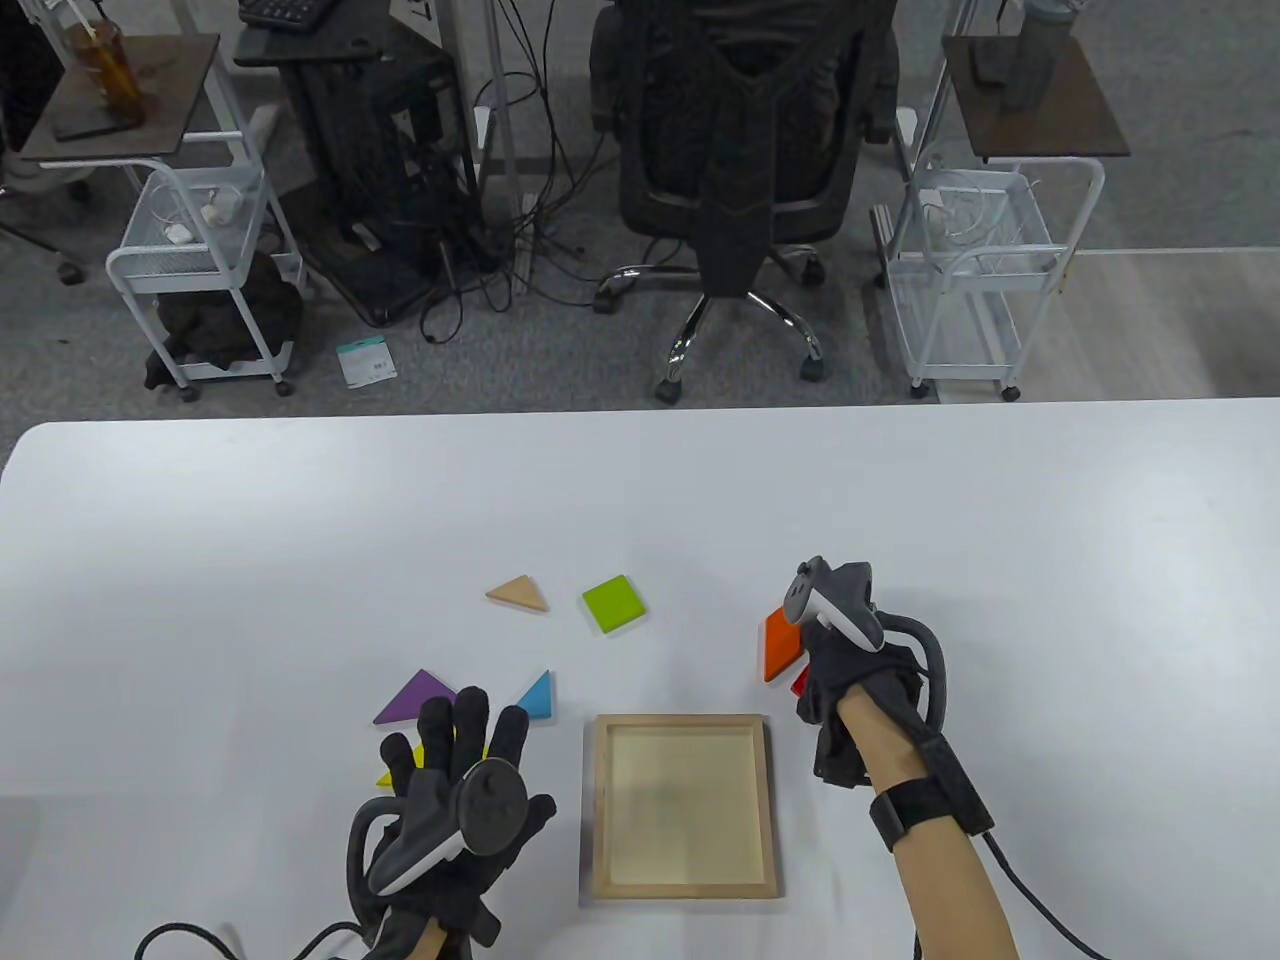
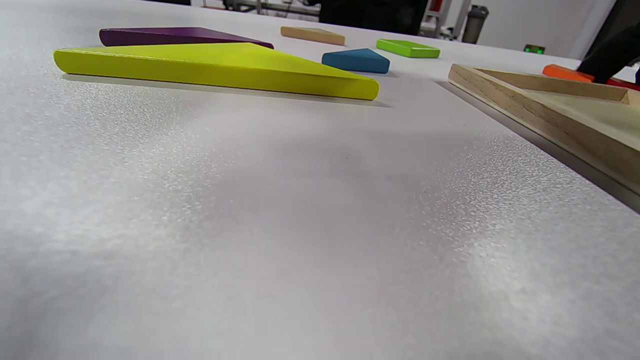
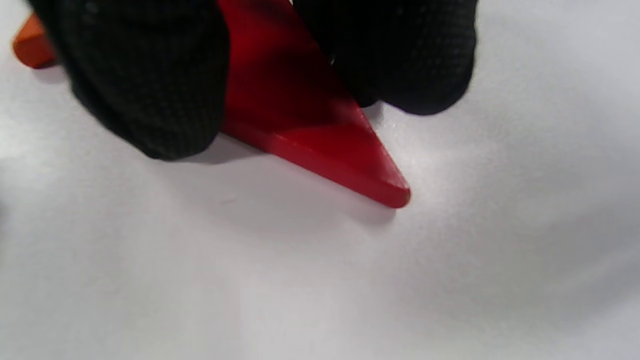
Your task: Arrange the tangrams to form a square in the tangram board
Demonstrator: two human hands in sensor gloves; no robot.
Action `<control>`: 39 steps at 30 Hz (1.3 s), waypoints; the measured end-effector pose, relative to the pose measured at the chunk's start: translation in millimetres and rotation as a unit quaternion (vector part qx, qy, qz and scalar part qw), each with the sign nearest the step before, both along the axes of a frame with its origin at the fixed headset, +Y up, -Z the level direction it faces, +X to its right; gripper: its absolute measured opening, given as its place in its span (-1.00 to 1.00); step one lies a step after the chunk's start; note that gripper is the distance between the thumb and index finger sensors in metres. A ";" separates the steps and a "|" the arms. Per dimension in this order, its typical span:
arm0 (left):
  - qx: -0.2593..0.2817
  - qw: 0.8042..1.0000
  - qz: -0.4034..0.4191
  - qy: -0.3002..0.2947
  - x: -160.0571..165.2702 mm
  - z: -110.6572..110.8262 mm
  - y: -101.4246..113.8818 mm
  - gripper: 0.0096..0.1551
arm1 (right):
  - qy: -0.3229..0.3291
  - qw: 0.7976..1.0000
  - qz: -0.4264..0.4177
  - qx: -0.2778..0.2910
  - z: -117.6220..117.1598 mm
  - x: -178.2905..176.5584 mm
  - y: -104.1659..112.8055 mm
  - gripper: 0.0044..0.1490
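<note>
The wooden tangram board (image 1: 590, 800) lies empty between my hands. My right hand (image 1: 808, 690) pinches a red triangle (image 3: 320, 145) between gloved fingers (image 3: 145, 90). The piece looks tilted, its tip on the table, and only a sliver of it (image 1: 800, 682) shows from above. An orange parallelogram (image 1: 780, 645) lies just beyond it. My left hand (image 1: 455, 735) has straight, spread fingers and covers most of a yellow triangle (image 2: 215, 67). I cannot tell whether it touches it. A purple triangle (image 1: 413, 697), a blue triangle (image 1: 537, 696), a wood-coloured triangle (image 1: 520, 594) and a green square (image 1: 613, 604) lie loose.
The white table's far edge (image 1: 640, 412) runs across the middle of the table view. Beyond it stand an office chair (image 1: 735, 150) and wire carts (image 1: 985, 270) on the floor. Cables trail from both gloves at the table's near edge.
</note>
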State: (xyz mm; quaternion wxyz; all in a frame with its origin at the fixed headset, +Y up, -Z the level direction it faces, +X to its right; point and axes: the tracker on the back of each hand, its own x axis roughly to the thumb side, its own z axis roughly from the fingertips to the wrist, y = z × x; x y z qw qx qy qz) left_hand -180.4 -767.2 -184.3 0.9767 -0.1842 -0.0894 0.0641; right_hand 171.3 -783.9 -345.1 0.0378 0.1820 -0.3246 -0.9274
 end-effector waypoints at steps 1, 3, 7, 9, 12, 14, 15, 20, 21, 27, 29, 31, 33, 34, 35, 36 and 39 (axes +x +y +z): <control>0.000 1.000 0.000 0.000 0.1 0.0 0.0 -0.03 | 0.001 1.000 -0.004 0.008 0.8 1.0 -0.4 0.15; 0.001 1.000 -0.002 -0.001 0.4 0.0 0.1 -0.03 | 0.002 1.000 -0.011 0.018 2.5 3.8 -0.7 0.13; 0.004 1.000 -0.005 0.000 0.0 -0.2 0.1 -0.03 | 0.001 0.998 -0.032 0.050 9.5 9.9 2.8 0.07; 0.004 1.000 -0.004 0.001 -0.6 -0.2 0.4 -0.03 | 0.022 0.996 -0.046 0.070 17.3 8.2 9.7 0.08; 0.006 1.000 -0.001 0.002 -0.8 -0.1 1.2 -0.03 | 0.077 0.990 -0.063 0.095 38.2 -9.4 27.7 0.10; 0.010 1.000 -0.003 0.001 -0.5 0.9 2.1 -0.03 | 0.088 0.984 -0.097 0.118 54.5 -23.2 39.0 0.10; 0.011 1.000 -0.004 0.001 -0.6 1.7 2.8 -0.03 | 0.087 0.980 -0.128 0.126 63.7 -31.5 42.8 0.09; 0.016 1.000 0.001 0.004 -1.4 5.9 4.8 -0.03 | 0.125 0.975 -0.127 0.129 98.9 -70.6 43.3 0.10; 0.016 1.000 0.000 0.003 -1.0 6.3 4.9 -0.02 | 0.127 0.976 -0.124 0.130 103.5 -75.8 41.5 0.10; 0.017 1.000 -0.003 -0.003 1.9 8.5 5.0 -0.02 | 0.147 0.978 -0.090 0.120 126.4 -99.4 26.4 0.09; 0.018 1.000 -0.002 -0.004 2.1 8.5 4.8 -0.02 | 0.154 0.978 -0.071 0.118 129.6 -101.9 23.3 0.09; 0.018 1.000 -0.002 -0.005 2.5 8.5 4.6 -0.02 | 0.158 0.979 -0.055 0.117 131.7 -103.7 21.0 0.09; 0.018 1.000 -0.003 -0.005 2.8 8.6 4.4 -0.02 | 0.164 0.978 -0.044 0.118 133.0 -105.6 19.6 0.09; 0.017 1.000 -0.004 -0.005 3.2 8.8 4.4 -0.02 | 0.165 0.978 -0.035 0.121 133.3 -106.6 19.2 0.09; 0.017 1.000 -0.004 -0.006 3.3 8.8 4.3 -0.02 | 0.165 0.978 -0.031 0.122 133.2 -107.1 18.8 0.09; 0.017 1.000 -0.005 -0.006 3.6 9.0 4.3 -0.02 | 0.166 0.978 -0.026 0.121 132.7 -107.6 18.3 0.09; 0.015 1.000 -0.006 -0.007 4.3 9.1 4.2 -0.02 | 0.163 0.979 -0.018 0.122 131.8 -108.4 16.5 0.08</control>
